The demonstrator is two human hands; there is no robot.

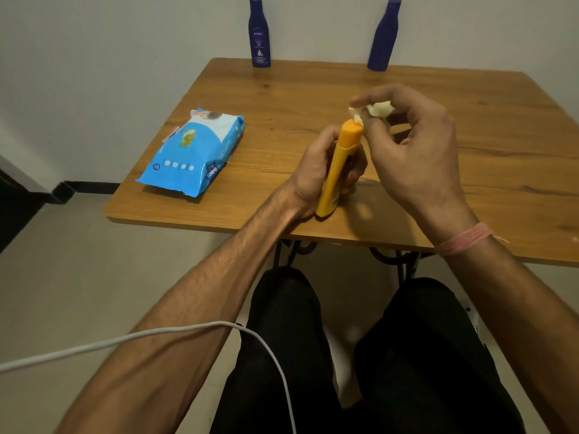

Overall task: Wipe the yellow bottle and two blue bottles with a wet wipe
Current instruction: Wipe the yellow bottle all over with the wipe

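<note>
Wooden square table (282,98) against a plain wall; left hand (316,170) wraps the slim yellow plastic bottle (336,170) near the front edge, base on the tabletop, apparently to steady it for wiping; long axis near-vertical, cap end pointing up and tilted slightly away; right hand (416,142) pinches a crumpled white wet wipe (374,110) on the cap; two dark blue bottles (259,32) upright at the far edge, well apart, likely queued; blue wipes pack (191,155) left.

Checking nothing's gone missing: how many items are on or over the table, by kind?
Dark blue plastic bottles: 2
Yellow plastic bottle: 1
Crumpled white wet wipe: 1
Light blue wipes packet: 1
Total: 5
</note>
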